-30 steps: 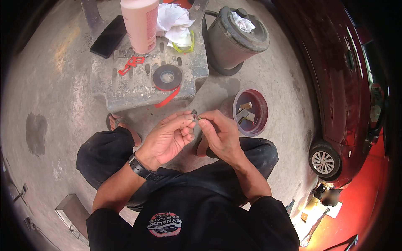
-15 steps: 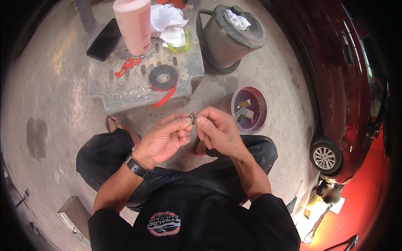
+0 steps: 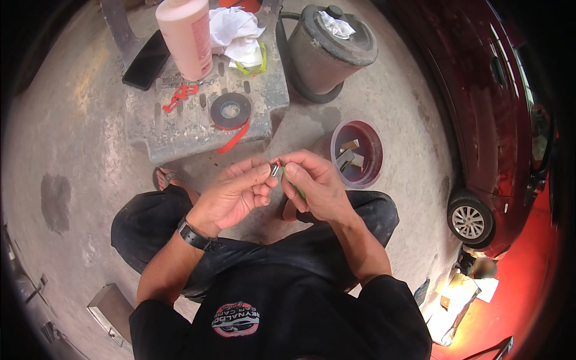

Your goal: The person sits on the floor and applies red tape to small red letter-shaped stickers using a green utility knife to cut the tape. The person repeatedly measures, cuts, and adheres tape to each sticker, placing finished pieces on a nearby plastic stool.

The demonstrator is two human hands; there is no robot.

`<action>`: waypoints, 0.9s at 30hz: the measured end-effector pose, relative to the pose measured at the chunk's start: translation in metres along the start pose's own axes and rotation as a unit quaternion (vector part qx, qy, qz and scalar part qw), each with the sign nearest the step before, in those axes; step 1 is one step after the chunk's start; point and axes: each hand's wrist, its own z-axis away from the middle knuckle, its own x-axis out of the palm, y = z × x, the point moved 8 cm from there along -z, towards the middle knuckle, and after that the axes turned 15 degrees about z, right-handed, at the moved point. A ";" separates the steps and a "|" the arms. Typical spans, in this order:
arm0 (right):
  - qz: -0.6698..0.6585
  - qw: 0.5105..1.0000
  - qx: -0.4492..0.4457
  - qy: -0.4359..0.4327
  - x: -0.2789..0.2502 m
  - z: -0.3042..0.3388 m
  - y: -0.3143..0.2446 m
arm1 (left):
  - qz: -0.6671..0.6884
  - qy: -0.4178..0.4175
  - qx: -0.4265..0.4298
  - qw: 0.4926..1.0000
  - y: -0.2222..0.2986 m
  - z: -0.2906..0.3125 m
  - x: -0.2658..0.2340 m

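Note:
My left hand (image 3: 231,195) pinches a small shiny chrome piece (image 3: 275,170) between thumb and forefinger, its other fingers curled. A bit of red shows at the piece's upper end, where both hands' fingertips almost meet. Close against it, my right hand (image 3: 321,189) is closed round a slim green-handled tool (image 3: 299,191); its tip is hidden by the fingers. Beyond the hands, a roll of dark tape (image 3: 213,111) with a loose red strip (image 3: 234,139) lies on a worn grey plastic seat (image 3: 180,141).
Red cut-out pieces (image 3: 179,97), a black phone (image 3: 147,60), a pink bottle (image 3: 187,45) and a white cloth (image 3: 234,30) are on the seat. To the right stand a lidded dark bucket (image 3: 324,63), a reddish tub (image 3: 373,150) holding small blocks, and a dark red car (image 3: 474,120).
The green-handled tool now shows in my right hand, and red shows at the chrome piece's end. Both hands stay close together; the view has shifted slightly.

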 end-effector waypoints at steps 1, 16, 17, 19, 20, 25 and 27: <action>0.001 1.000 -0.008 0.005 0.000 0.000 -0.003 | -0.002 0.004 0.009 1.000 0.001 0.001 0.000; 0.045 0.991 -0.058 0.112 -0.001 0.002 -0.010 | -0.055 0.068 0.177 0.980 0.002 0.004 0.010; 0.069 0.989 -0.060 0.120 -0.001 0.003 -0.011 | -0.054 0.084 0.186 0.978 0.004 0.006 0.009; 0.151 0.973 -0.124 0.125 0.002 0.006 -0.014 | -0.050 0.098 0.197 0.974 0.008 0.007 0.007; 0.191 0.961 -0.155 0.127 0.003 0.007 -0.015 | -0.046 0.098 0.199 0.974 0.009 0.007 0.006; 0.218 0.951 -0.171 0.140 0.005 0.004 -0.010 | -0.030 0.109 0.188 0.976 0.008 0.010 0.003; 0.205 0.957 -0.148 0.139 0.004 0.003 -0.009 | -0.031 0.111 0.186 0.976 0.007 0.011 0.003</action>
